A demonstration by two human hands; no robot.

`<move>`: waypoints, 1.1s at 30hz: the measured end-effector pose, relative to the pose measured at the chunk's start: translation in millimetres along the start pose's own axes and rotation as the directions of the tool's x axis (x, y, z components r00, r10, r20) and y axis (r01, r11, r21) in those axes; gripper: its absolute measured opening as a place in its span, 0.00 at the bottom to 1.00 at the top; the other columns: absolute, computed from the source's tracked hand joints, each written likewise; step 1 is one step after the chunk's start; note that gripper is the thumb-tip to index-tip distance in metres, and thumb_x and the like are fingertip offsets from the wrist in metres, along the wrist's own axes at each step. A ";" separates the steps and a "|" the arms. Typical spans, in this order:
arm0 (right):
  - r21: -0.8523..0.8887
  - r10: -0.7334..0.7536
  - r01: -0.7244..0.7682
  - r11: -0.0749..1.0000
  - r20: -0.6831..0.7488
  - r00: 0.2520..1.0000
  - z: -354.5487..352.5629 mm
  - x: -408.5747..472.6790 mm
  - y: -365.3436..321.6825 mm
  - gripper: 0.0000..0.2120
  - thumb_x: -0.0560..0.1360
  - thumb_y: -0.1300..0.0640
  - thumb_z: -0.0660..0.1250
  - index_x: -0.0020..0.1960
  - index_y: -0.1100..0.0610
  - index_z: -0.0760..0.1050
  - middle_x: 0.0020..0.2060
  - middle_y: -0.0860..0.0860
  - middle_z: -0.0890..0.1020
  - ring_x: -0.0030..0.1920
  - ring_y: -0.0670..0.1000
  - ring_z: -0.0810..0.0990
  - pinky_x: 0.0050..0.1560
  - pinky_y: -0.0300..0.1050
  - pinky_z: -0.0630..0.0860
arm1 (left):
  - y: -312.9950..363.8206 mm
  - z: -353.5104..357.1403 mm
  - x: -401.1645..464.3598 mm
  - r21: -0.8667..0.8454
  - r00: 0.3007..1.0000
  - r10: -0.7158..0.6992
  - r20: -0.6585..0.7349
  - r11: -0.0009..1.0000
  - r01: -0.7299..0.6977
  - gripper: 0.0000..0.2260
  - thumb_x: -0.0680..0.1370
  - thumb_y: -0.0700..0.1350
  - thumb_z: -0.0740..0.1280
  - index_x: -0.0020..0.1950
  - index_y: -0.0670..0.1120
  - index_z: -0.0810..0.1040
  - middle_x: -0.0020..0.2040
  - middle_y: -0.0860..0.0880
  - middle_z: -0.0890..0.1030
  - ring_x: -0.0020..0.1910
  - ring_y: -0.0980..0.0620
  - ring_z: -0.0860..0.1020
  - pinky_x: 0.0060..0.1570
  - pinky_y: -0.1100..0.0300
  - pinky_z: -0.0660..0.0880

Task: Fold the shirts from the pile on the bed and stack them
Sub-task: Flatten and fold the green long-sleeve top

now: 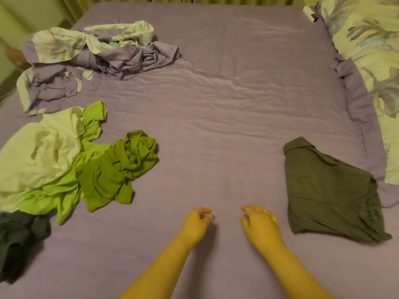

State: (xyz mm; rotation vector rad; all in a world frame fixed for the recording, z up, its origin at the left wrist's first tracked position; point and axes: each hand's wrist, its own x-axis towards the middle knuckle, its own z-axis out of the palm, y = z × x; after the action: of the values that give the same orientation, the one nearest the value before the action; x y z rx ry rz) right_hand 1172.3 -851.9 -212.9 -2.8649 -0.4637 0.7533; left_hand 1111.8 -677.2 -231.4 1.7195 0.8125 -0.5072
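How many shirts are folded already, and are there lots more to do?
One looks done: the dark olive shirt lies folded on the right of the bed. Nothing is in hand; the left hand and right hand are both empty over bare sheet. Left to do: the pile of pale, bright green and dark shirts, all crumpled. So it's barely started.

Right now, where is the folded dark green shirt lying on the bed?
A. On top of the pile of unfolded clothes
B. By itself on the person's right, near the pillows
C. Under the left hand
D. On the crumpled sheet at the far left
B: the folded dark green shirt lies alone on the bed, right of both empty hands, close to the pillows.
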 end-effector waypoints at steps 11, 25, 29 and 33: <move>-0.043 -0.168 0.169 0.985 0.040 0.985 24.2 37.2 -180.8 0.19 0.80 0.48 0.53 0.70 0.46 0.64 0.69 0.44 0.70 0.69 0.46 0.66 0.69 0.41 0.58 | -57.8 -175.6 7.4 0.086 0.993 0.014 -0.121 0.996 -0.003 0.14 0.79 0.42 0.63 0.64 0.41 0.75 0.46 0.41 0.78 0.44 0.50 0.75 0.48 0.56 0.74; -0.121 -0.387 0.376 0.919 -0.084 0.918 23.1 159.7 -331.5 0.23 0.77 0.49 0.62 0.69 0.55 0.66 0.70 0.53 0.65 0.72 0.55 0.59 0.68 0.49 0.62 | -53.6 -320.8 94.0 0.670 0.833 0.341 -0.435 0.741 0.047 0.24 0.73 0.58 0.67 0.67 0.51 0.71 0.65 0.47 0.71 0.65 0.44 0.67 0.63 0.52 0.65; -0.029 -0.261 0.259 0.965 -0.083 0.962 33.4 163.8 -330.7 0.12 0.76 0.52 0.64 0.57 0.56 0.74 0.63 0.53 0.74 0.73 0.55 0.58 0.66 0.50 0.64 | -56.5 -309.6 94.8 0.568 0.789 0.349 -0.506 0.823 0.000 0.15 0.75 0.52 0.68 0.58 0.47 0.78 0.60 0.47 0.74 0.61 0.45 0.70 0.57 0.53 0.67; 0.261 -0.220 0.273 0.926 -0.216 0.951 21.3 146.4 -314.7 0.07 0.77 0.57 0.64 0.49 0.60 0.74 0.49 0.58 0.79 0.57 0.59 0.74 0.51 0.50 0.68 | -46.8 -304.2 65.6 0.411 0.693 0.409 -0.593 0.894 -0.177 0.08 0.73 0.47 0.71 0.47 0.44 0.79 0.48 0.47 0.78 0.51 0.45 0.74 0.50 0.52 0.69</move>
State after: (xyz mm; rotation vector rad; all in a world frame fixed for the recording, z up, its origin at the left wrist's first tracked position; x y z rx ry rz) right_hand 1201.4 -505.8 -230.7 -2.5105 -0.6188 0.4640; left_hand 1100.5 -363.1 -217.9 2.3456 0.9476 0.2624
